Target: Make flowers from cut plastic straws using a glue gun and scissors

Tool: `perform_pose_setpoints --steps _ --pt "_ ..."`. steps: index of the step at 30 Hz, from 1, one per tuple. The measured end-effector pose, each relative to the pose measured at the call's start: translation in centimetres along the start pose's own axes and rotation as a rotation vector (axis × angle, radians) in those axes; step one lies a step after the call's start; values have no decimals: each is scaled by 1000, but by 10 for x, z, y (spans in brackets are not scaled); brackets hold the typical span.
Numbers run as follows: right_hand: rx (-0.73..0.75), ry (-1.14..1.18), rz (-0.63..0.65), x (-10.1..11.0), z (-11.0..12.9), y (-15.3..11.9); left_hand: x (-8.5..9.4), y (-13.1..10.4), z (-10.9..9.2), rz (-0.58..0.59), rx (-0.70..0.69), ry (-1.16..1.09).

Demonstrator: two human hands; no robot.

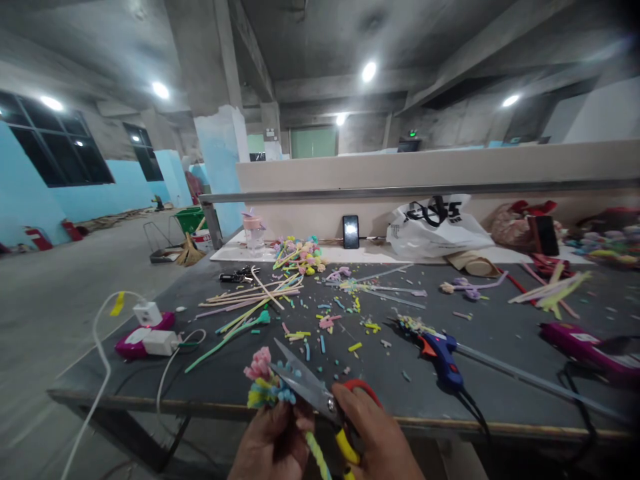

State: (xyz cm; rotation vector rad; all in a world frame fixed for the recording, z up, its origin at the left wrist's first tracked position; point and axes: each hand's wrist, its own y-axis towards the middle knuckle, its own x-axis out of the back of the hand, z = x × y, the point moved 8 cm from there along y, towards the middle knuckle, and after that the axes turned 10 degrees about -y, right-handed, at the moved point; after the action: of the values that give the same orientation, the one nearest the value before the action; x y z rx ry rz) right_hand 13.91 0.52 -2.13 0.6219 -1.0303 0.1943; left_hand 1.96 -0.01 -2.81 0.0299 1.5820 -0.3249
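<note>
My left hand (277, 437) is closed around a small bunch of pipe-cleaner flowers (265, 383) in pink, yellow-green and blue. A pale green twisted stem (317, 455) hangs below its fingers. In my right hand (373, 427) is a pair of scissors (313, 390) with red and yellow handles. The scissors' blades are parted, with the lower blade against the blue part of the bunch. Both hands are at the table's front edge. Behind them lie short pipe-cleaner offcuts (355, 347) and a green pipe-cleaner piece (227, 339).
A blue glue gun (443, 357) with a long glue stick (520, 377) lies on the right. Power strips (145, 335) with cables are at the left edge. A pile of finished flowers (305, 257), a phone (351, 232) and a white bag (435, 230) stand along the back.
</note>
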Motion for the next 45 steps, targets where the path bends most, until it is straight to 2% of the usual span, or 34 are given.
perform_pose_setpoints --steps 4,8,10,17,24,29,38,45 --pt "20 111 -10 5 5 2 -7 -6 0 -16 -38 11" --pt "-11 186 -100 33 14 5 -15 -9 4 21 31 19" --pt "-21 144 -110 39 14 4 -15 -8 6 36 76 -2" --pt "-29 -3 75 8 -1 -3 -12 -11 10 2 148 41" --pt "-72 59 151 12 7 4 -18 -16 18 -40 215 68" --pt "-55 50 150 17 13 3 -16 -17 23 -48 290 25" --pt "14 77 72 17 13 1 -21 -18 30 -4 401 42" --pt "24 103 85 11 9 0 -20 -18 30 -3 405 64"
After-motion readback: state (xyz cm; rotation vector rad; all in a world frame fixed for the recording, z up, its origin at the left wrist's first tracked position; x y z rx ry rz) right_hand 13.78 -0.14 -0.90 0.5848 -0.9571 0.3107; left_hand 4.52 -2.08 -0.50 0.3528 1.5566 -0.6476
